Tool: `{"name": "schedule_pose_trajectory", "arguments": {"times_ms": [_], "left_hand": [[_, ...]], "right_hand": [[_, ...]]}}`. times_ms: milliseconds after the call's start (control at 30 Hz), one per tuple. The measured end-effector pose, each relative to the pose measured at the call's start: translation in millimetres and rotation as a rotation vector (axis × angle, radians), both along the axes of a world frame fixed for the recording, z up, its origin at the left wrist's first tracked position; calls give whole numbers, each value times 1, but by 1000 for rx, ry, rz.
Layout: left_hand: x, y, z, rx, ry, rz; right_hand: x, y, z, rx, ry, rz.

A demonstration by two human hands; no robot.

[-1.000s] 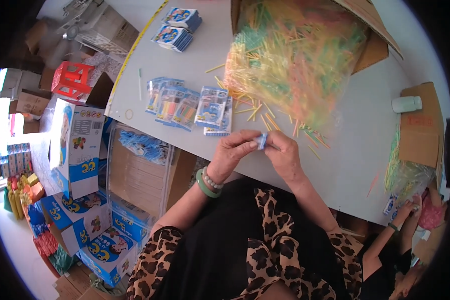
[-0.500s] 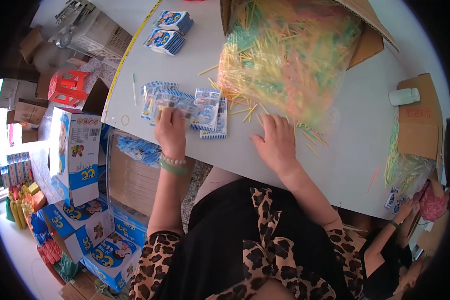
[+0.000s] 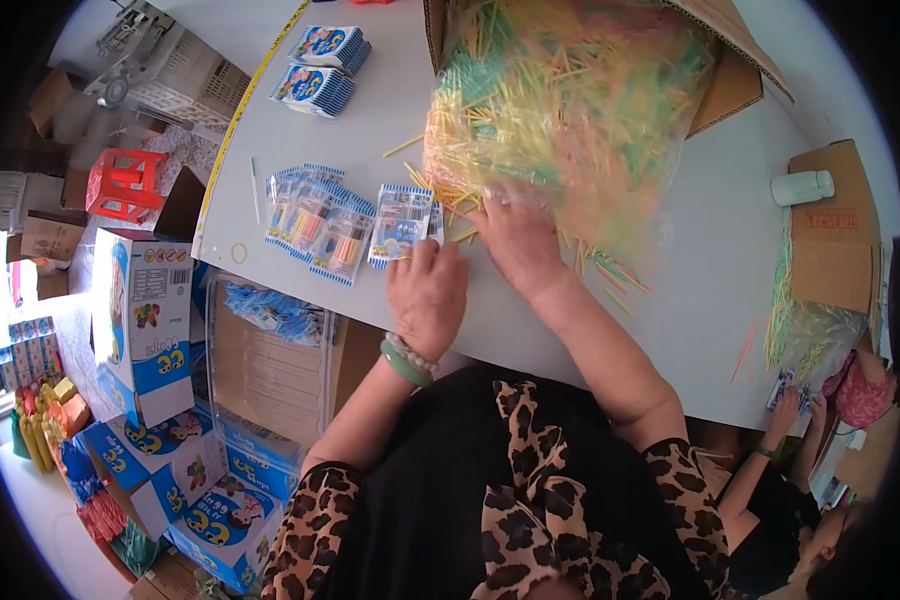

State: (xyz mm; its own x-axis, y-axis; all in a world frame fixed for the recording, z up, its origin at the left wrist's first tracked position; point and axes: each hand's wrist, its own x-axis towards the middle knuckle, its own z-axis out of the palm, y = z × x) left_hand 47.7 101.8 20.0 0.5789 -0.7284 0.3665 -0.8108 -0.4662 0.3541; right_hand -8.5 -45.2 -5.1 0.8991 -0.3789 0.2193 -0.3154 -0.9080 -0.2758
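My left hand [image 3: 428, 295] is over the lower edge of a small blue-and-white packet [image 3: 402, 222], its bent fingers closed at that edge. Left of it, several similar packets [image 3: 315, 215] overlap on the table; coloured sticks show through their clear faces. My right hand [image 3: 518, 240] reaches to loose thin yellow sticks [image 3: 436, 190] at the near edge of a clear plastic bag [image 3: 570, 120]. Its fingertips are blurred, so whether they grip any sticks is unclear. The bag is full of green, yellow and pink sticks and spills from a cardboard box [image 3: 735, 95].
Two stacks of blue packets [image 3: 315, 90] stand at the table's far left. Below the left edge sits a plastic bin [image 3: 270, 375] with blue packets inside. Printed cartons [image 3: 150, 330] crowd the left. Another person's hands [image 3: 790, 415] work at the right, near a white bottle [image 3: 802, 188].
My left hand has moved right, from the overlapping packets to the separate one. My right hand has shifted left and farther away, to the sticks by the bag.
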Motion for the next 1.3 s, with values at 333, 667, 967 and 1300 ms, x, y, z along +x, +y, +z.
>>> {"name": "schedule_pose_trajectory", "arguments": {"times_ms": [333,667,967,1300], "left_hand": [[-4,1,-7,62,70,-25],[-4,1,-1,54,83,-35],[-7,1,6,-139,357,-59],[-23,-32,-2,-607,936,-178]], "right_hand": [[42,-2,9,-155,104,-113],[55,-24,-9,-13,23,-98],[-3,-41,25,322,190,-220],[-54,11,7,910,-261,121]]}}
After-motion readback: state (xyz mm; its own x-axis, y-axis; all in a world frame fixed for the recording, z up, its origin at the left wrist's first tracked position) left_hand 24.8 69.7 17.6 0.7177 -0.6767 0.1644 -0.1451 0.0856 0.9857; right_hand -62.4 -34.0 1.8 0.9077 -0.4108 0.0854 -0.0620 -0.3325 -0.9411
